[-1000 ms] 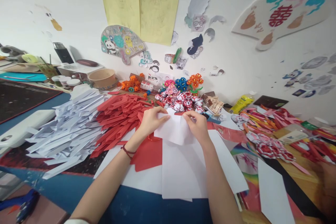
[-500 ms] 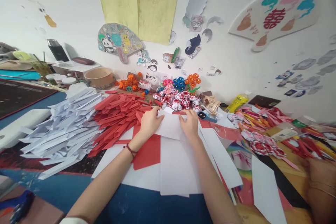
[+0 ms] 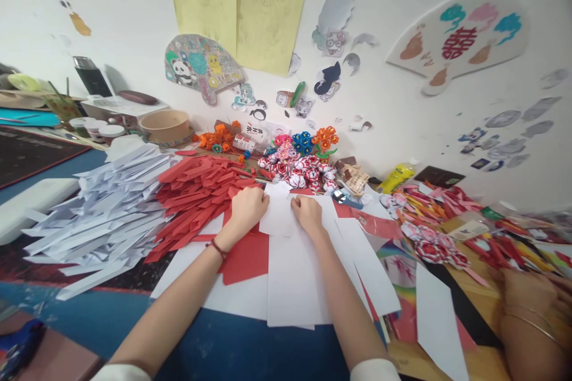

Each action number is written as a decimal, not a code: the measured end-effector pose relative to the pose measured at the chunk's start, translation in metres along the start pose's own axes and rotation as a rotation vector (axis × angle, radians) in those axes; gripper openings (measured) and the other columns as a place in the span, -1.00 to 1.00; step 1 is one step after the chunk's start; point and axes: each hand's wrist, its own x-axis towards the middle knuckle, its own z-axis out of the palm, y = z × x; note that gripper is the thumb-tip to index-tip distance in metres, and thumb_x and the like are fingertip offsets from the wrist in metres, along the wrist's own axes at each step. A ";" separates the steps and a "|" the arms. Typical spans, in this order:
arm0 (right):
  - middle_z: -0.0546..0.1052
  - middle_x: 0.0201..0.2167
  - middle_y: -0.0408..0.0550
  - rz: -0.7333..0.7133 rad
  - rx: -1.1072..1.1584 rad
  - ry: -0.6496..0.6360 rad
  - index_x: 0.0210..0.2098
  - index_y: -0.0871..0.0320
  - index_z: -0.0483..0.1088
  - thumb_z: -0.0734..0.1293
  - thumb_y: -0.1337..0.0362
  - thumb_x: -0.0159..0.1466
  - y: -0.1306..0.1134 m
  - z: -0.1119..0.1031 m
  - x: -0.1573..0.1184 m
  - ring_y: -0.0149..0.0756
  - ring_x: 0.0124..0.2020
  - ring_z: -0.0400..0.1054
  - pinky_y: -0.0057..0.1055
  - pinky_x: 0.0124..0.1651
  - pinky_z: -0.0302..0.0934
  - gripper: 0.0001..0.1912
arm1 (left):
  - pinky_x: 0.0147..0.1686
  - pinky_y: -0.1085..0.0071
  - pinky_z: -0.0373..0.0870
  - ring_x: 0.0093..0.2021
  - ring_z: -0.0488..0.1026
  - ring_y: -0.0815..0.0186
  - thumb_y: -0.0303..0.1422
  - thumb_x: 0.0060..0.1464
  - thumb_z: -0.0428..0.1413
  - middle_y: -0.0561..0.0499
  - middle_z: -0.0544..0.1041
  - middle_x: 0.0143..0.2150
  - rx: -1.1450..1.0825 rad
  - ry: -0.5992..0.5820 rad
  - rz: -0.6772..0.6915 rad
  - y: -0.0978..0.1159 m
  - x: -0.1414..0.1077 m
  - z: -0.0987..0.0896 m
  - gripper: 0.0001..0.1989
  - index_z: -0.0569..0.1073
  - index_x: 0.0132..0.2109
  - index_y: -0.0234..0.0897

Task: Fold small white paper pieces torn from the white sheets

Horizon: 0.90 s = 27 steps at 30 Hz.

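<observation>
My left hand [image 3: 249, 209] is closed, its fingers curled on the left edge of a small piece of white paper [image 3: 276, 214]. My right hand [image 3: 308, 213] is closed too, thumb and fingers pinched at the right side of that paper. The piece lies over a larger white sheet [image 3: 295, 286], and a red sheet [image 3: 248, 259] sits beneath my left wrist. Just left of my left hand is a heap of folded red paper strips [image 3: 196, 196].
Folded white strips [image 3: 98, 220] are heaped at the left. Red-and-white paper flowers [image 3: 308, 172] stand behind my hands. A smartwatch [image 3: 342, 197] lies right of them. Another person's hand [image 3: 531, 292] is at the right edge, near colourful strips [image 3: 447, 202].
My fingers have curled in tighter, from loosely holding the paper's upper corners to closed at its sides. The paper looks narrower between my hands. The camera view has shifted slightly.
</observation>
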 end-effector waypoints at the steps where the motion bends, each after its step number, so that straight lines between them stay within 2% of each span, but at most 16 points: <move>1: 0.52 -0.45 -0.06 0.002 -0.008 -0.003 -0.43 0.14 0.44 0.16 0.16 0.32 0.000 0.000 0.000 -0.33 -0.39 0.32 -0.44 -0.42 -0.14 -0.68 | -0.28 0.33 0.33 -0.20 0.50 0.06 -0.23 0.12 -0.09 -0.23 0.56 -0.29 0.002 -0.007 0.007 -0.001 0.000 -0.001 -0.65 0.52 -0.35 -0.31; 11: 0.52 -0.43 -0.05 0.012 -0.049 -0.011 -0.39 0.15 0.47 0.15 0.18 0.33 -0.002 -0.002 0.000 -0.33 -0.37 0.33 -0.44 -0.41 -0.12 -0.68 | -0.34 0.37 0.34 -0.23 0.51 0.08 -0.25 0.06 -0.06 -0.22 0.57 -0.28 -0.007 -0.079 0.047 -0.009 0.000 -0.010 -0.68 0.54 -0.38 -0.29; 20: 0.52 -0.45 -0.05 0.031 -0.059 -0.019 -0.40 0.15 0.46 0.15 0.19 0.32 -0.003 -0.001 0.001 -0.34 -0.38 0.33 -0.44 -0.43 -0.14 -0.68 | -0.33 0.32 0.34 -0.23 0.51 0.04 -0.28 0.09 -0.09 -0.26 0.57 -0.25 0.011 -0.049 0.080 -0.013 -0.002 -0.014 -0.66 0.55 -0.34 -0.30; 27: 0.50 -0.47 -0.07 0.035 -0.060 -0.009 -0.43 0.15 0.45 0.14 0.18 0.32 -0.002 0.000 0.002 -0.34 -0.40 0.32 -0.43 -0.44 -0.16 -0.66 | -0.33 0.36 0.33 -0.23 0.52 0.07 -0.27 0.08 -0.09 -0.23 0.58 -0.26 0.014 -0.079 0.058 -0.016 -0.001 -0.015 -0.67 0.55 -0.36 -0.27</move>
